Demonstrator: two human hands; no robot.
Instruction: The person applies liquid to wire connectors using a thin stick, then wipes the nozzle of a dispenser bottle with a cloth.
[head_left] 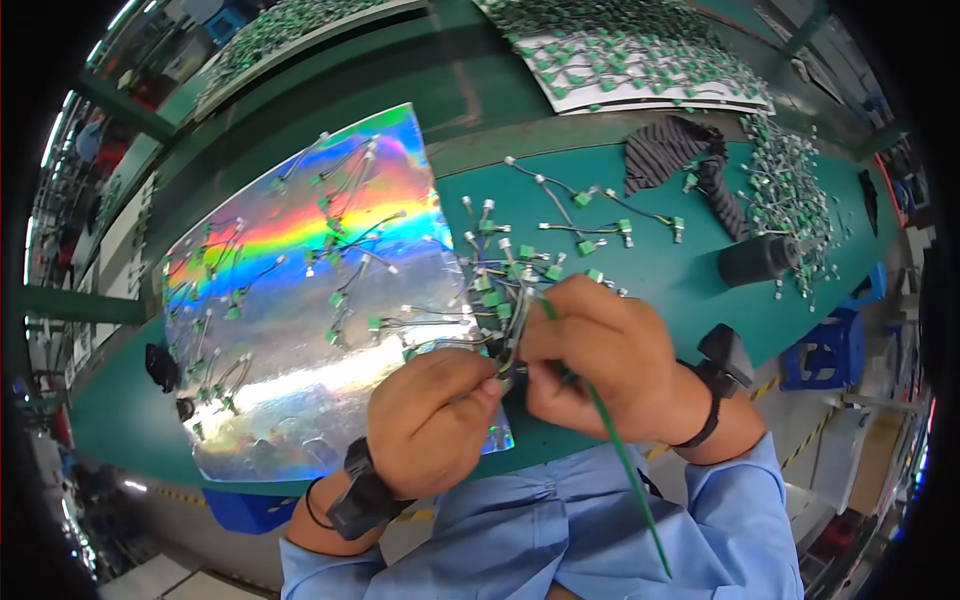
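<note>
My left hand is closed, thumb and fingertips pinching the lower end of a small bundle of wire harnesses. Right beside it, my right hand is closed around a long thin green strip at the same bundle. One end of the strip loops above the right fingers; the other hangs down over my lap. The exact grip between the fingertips is partly hidden. Loose harnesses with green connectors and white plugs lie just beyond my hands.
A shiny rainbow-reflecting sheet with several harnesses covers the left of the green table. On the right are a dark bottle, a striped cloth and a harness pile. A white board with many harnesses stands behind.
</note>
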